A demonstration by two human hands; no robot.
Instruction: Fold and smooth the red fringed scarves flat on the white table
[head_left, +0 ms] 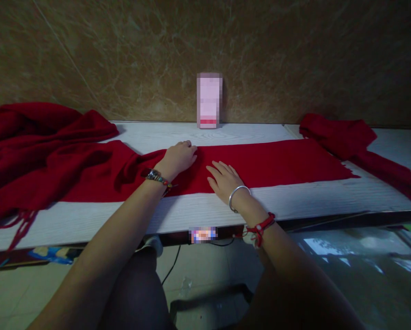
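A long red scarf point(277, 160) with a fringed end runs across the white wood-grain table point(140, 217). On its middle rests my left hand point(178, 159), palm down, its fingers slightly bent and pressing on the cloth; what lies under the palm is hidden. My right hand point(225, 181) is flat at the scarf's near edge, fingers spread and touching the fabric. To the right of my hands the scarf is smooth, while left of my left wrist it bunches into folds.
Heaped red cloth point(47, 121) with fringe fills the left end of the table. More red cloth point(343, 137) lies crumpled on the right. A blurred pink upright object point(209, 98) leans against the brown marbled wall point(140, 59). A dark cable point(171, 266) hangs below the table's front edge.
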